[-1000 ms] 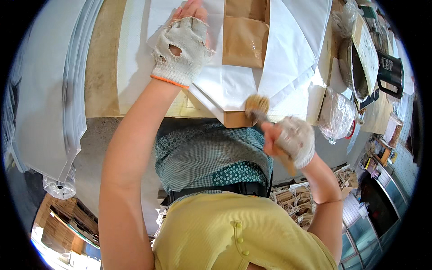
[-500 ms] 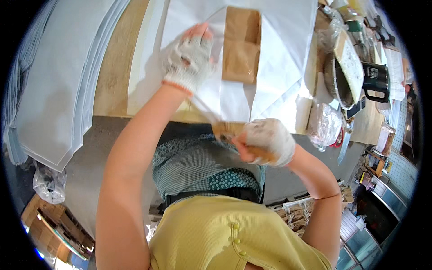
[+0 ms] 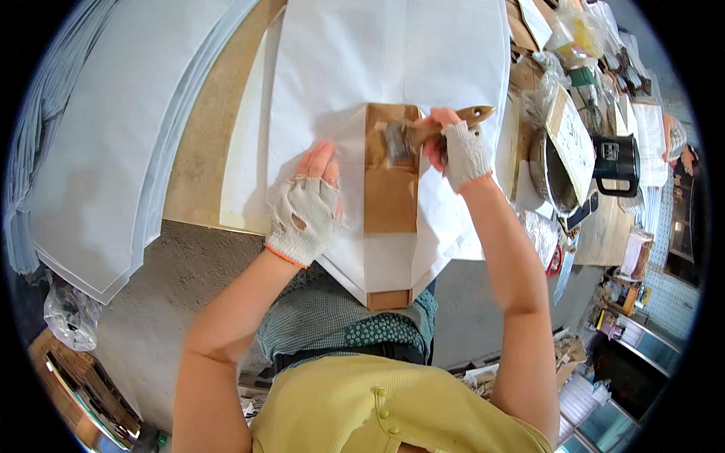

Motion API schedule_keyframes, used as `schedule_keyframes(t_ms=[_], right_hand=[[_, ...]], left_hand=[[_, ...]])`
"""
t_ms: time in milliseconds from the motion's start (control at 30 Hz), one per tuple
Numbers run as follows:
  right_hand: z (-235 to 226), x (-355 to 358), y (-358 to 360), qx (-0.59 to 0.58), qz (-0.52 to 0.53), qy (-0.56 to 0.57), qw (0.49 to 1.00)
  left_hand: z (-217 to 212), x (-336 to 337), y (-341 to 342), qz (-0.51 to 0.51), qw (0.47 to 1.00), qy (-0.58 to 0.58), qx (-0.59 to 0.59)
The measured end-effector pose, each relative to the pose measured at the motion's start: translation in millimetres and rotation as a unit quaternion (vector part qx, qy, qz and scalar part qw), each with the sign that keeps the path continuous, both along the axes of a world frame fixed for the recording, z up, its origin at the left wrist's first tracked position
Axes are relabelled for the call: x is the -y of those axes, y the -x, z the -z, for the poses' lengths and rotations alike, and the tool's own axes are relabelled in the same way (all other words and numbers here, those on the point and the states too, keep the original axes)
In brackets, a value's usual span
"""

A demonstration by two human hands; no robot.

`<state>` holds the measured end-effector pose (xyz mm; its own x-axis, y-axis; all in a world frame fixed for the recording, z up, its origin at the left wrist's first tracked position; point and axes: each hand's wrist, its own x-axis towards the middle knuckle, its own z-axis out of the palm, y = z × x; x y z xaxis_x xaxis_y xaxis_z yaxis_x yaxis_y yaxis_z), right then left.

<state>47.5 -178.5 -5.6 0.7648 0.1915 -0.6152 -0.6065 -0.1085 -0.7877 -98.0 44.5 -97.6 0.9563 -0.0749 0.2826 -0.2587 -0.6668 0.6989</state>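
My left hand, in a fingerless knitted glove, lies flat with its fingers stretched out on the white folded paper, left of a brown strip. In my right hand, gloved the same way, is a flat paintbrush with a wooden handle. Its blurred head is over the upper part of the brown strip, apparently touching it. The paper's near end tapers past the table edge toward my apron and ends in a small brown tip.
Stacked white paper sheets stand at the left of the wooden table. On the right are a metal pot with a board across it, a black mug, and crumpled clear plastic.
My right hand has moved from the table's near edge up to the brown strip with the brush. The white paper and strip have come closer to me, and my left hand has moved nearer too.
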Motion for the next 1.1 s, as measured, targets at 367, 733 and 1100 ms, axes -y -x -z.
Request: schedule_keyframes(t_ms=[367, 733, 1100], right_hand=[[21.1, -38.7, 16.5, 0.722, -0.408, 0.278, 0.485], [-11.3, 244.4, 138.3, 0.522, -0.08, 0.698, 0.484], [11.2, 93.3, 24.4, 0.294, -0.23, 0.269, 0.888]], left_hand=[[-24.3, 3.2, -5.3, 0.005, 0.995, -0.095, 0.041], [-13.2, 8.9, -1.6, -0.05, 0.995, 0.085, -0.019], [-47.1, -19.1, -58.6, -0.035, 0.978, -0.095, -0.183]])
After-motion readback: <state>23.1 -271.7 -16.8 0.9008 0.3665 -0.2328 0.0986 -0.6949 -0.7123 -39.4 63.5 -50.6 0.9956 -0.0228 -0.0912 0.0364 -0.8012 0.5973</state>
